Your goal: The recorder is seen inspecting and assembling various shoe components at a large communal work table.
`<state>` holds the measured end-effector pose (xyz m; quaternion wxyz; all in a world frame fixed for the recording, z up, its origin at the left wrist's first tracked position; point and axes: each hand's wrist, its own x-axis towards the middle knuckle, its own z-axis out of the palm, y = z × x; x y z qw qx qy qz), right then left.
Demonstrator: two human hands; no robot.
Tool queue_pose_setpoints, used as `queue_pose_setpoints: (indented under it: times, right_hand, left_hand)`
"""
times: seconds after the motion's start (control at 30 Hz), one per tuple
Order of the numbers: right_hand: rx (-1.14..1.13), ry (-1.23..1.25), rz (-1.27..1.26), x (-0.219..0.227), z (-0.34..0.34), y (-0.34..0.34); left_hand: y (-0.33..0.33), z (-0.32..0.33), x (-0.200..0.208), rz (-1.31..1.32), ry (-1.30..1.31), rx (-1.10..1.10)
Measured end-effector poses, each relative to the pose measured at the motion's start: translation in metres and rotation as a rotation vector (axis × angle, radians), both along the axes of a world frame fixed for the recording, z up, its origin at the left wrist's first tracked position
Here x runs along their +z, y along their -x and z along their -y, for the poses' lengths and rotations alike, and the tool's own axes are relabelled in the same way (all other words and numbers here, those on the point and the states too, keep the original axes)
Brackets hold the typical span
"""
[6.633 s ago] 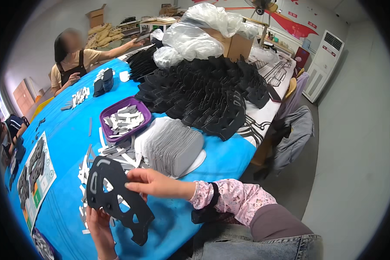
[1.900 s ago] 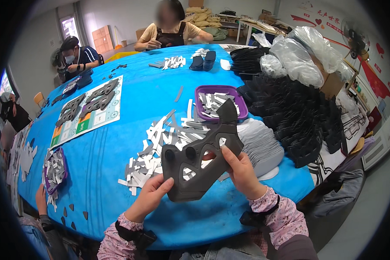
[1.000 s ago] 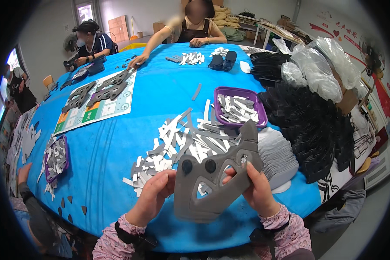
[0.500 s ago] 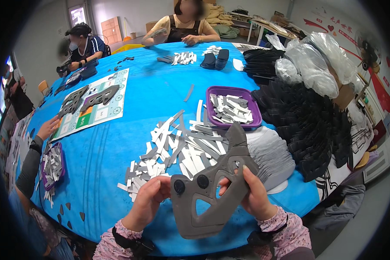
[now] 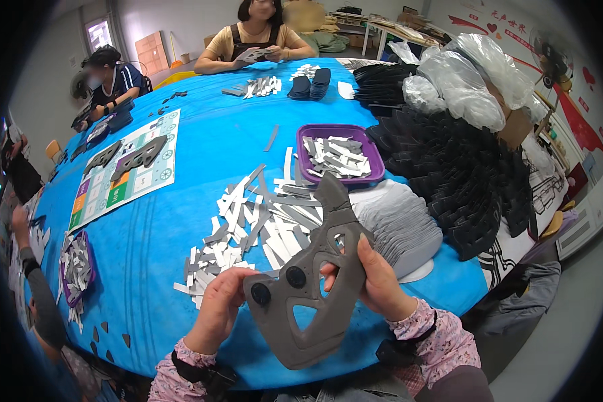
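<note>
The gray cut-out panel (image 5: pixel 342 305) is tilting between both hands over the blue-covered desk (image 5: pixel 161 221). The right grip (image 5: pixel 385 285) is clasping its right edge, the thumb pressing the front face, a fingertip showing through a long opening. The left grip (image 5: pixel 218 305) is reaching its upper left corner, fingers bunching beside a black disc (image 5: pixel 260 293); whether they are pinching it, I cannot tell.

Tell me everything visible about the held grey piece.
The grey piece looks like matte foam: thin, angular, with openings, grooves and two black discs at left. It is tilted above the blue table cover. The right hand grips its right edge; the left hand is at its left corner, contact unclear.
</note>
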<state>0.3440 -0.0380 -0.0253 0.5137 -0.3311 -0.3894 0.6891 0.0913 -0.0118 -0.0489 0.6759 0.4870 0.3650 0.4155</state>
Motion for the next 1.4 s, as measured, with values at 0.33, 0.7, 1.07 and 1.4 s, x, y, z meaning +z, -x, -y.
queue_pose_setpoints:
  times: [0.33,0.7,1.07,1.4]
  right_hand:
    - [-0.042,-0.021,-0.001,0.001,-0.004,-0.001]
    - [0.089,-0.104,-0.009,-0.004,0.0,0.0]
    - [-0.031,-0.035,0.085,0.001,0.0,0.009]
    - [-0.006,-0.237,0.29,-0.008,0.0,0.01]
  left_hand:
    - [0.005,0.0,-0.003,0.199,-0.058,-0.1]
    - [-0.002,0.001,0.005,0.158,0.112,-0.181]
    - [0.003,0.004,0.012,0.199,0.033,-0.118]
    - [0.001,0.008,0.002,-0.043,-0.144,-0.074]
